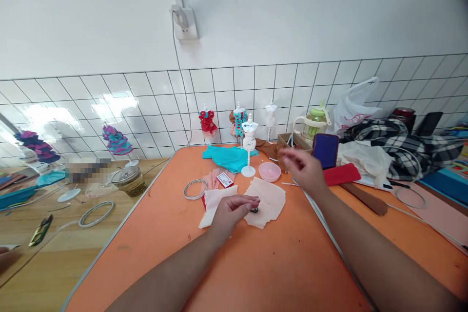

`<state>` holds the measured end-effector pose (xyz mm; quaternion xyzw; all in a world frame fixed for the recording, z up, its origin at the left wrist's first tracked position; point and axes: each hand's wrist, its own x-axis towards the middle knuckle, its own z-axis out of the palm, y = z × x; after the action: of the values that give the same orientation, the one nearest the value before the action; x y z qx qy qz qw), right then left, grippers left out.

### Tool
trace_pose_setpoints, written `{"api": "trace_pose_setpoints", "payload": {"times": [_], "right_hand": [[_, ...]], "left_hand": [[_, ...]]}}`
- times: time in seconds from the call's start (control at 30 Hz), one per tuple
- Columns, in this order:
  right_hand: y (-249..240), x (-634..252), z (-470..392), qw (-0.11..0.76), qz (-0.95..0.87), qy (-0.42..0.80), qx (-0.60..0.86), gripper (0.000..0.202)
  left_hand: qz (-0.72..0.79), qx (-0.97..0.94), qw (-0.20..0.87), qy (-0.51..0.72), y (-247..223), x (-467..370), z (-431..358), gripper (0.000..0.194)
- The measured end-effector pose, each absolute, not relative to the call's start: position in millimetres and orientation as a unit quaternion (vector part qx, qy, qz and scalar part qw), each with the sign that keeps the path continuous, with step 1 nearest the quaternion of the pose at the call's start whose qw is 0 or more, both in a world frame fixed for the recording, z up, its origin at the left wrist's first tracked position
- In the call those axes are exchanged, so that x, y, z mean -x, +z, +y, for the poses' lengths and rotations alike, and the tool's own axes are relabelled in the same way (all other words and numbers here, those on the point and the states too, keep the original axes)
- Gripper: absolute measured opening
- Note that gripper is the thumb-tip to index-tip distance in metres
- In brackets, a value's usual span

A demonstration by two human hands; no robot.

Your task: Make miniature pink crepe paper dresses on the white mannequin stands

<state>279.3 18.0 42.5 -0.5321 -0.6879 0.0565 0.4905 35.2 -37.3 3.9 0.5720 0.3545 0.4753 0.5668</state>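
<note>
Underneath, desk point(274, 273): orange, lightly stained, pale-edged; past a seam on the right, a second orange top carries a phone point(325, 150) and a plaid cloth point(373, 141).
Wooden desk point(91, 258): adjoins on the left, bearing a jar point(127, 181) and a cutter point(41, 230).
Wall point(274, 14): plain white above, white tiles below; a cord hangs from the socket point(186, 27).
Mannequin point(249, 142): upright mid-desk, just beyond the pale cloths point(272, 200).
Left hand point(234, 209): over the pale cloths, fingers and thumb drawn together; a black thing point(255, 210) peeks out beneath, mostly covered, so I cannot tell whether they grip it.
Right hand point(305, 168): raised near the pink dish point(269, 172), blurred, fingers bent; whether they hold anything cannot be told.
Box point(281, 140): partly hidden behind the right hand.
Left edge: another person's hand point(3, 250), mostly cut off; a pixelated patch lies above the jar.
Forearms: cut off below.
</note>
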Motion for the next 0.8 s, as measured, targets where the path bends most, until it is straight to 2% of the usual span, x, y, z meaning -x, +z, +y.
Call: {"api": "trace_pose_setpoints", "payload": {"times": [0.07, 0.1, 0.2, 0.33, 0.47, 0.67, 0.8], "right_hand": [[31, -257, -12, 0.446, -0.766, 0.209, 0.412, 0.03], [26, -247, -23, 0.421, -0.785, 0.269, 0.367, 0.037], [15, -230, -39, 0.387, -0.793, 0.352, 0.313, 0.042], [9, -225, -37, 0.416, -0.766, 0.356, 0.338, 0.023], [6, -228, -35, 0.42, -0.762, 0.348, 0.349, 0.02], [5, -232, -36, 0.413, -0.738, 0.4, 0.353, 0.012], [6, -232, -35, 0.409, -0.74, 0.411, 0.341, 0.007]], "left_hand": [[0.336, -0.566, 0.581, 0.478, 4, -35, -37, 0.014], [0.327, -0.566, 0.586, 0.479, 4, -35, -37, 0.013], [0.317, -0.568, 0.597, 0.47, 1, -34, -37, 0.013], [0.332, -0.583, 0.597, 0.44, -2, -33, -36, 0.016], [0.339, -0.6, 0.583, 0.431, -5, -33, -34, 0.014], [0.345, -0.638, 0.552, 0.411, -1, -33, -35, 0.013], [0.366, -0.7, 0.477, 0.385, 7, -32, -38, 0.015]]}}
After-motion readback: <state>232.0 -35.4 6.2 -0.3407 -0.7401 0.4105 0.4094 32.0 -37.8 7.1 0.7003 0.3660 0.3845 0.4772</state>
